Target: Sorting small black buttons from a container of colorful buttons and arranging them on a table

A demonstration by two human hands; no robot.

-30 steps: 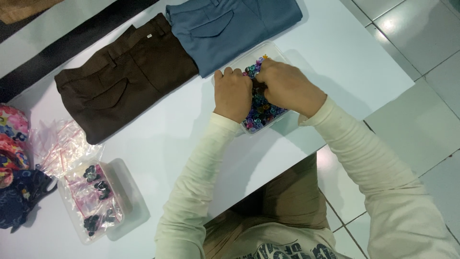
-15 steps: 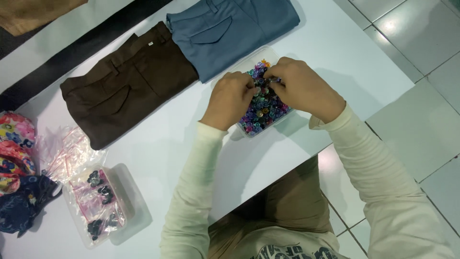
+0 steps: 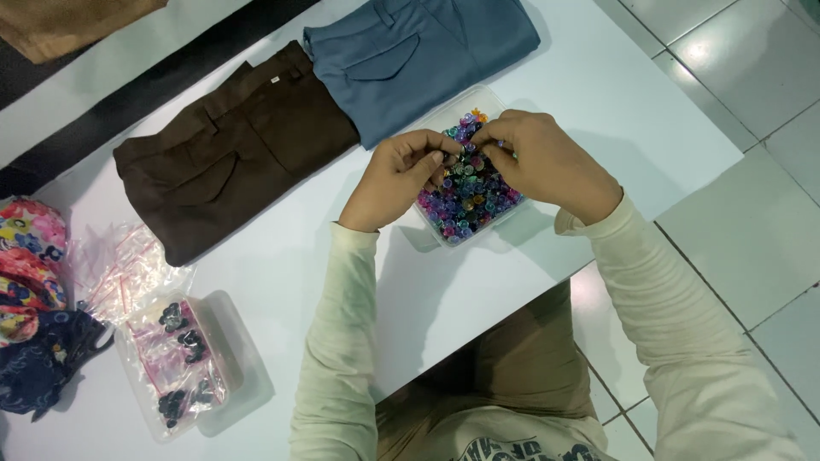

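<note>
A clear plastic tray [image 3: 444, 115] full of small colourful beads [image 3: 468, 192], mostly purple, pink and teal, sits right of centre in the frame on a white table [image 3: 282, 256]. Both hands hover over it, fingertips meeting above the beads. The left hand [image 3: 395, 177] comes in from the left with its fingers curled and its thumb and forefinger pressed together, seemingly pinching something tiny; what it grips is too small to tell. The right hand [image 3: 547, 158] covers the tray's right side, its fingers bent and drawn close at the tips against the left hand's, also in a pinch. Both arms wear cream long sleeves [image 3: 337, 341].

Just above the tray lies a folded blue-grey pair of trousers [image 3: 418, 51], touching a folded dark brown pair [image 3: 231, 149] on its left. At lower left stands another clear box [image 3: 184, 363] holding small bags of dark pieces, with loose clear pink-edged bags [image 3: 120, 269] beside it. Floral cloth pieces [image 3: 30, 256] lie along the left edge.
</note>
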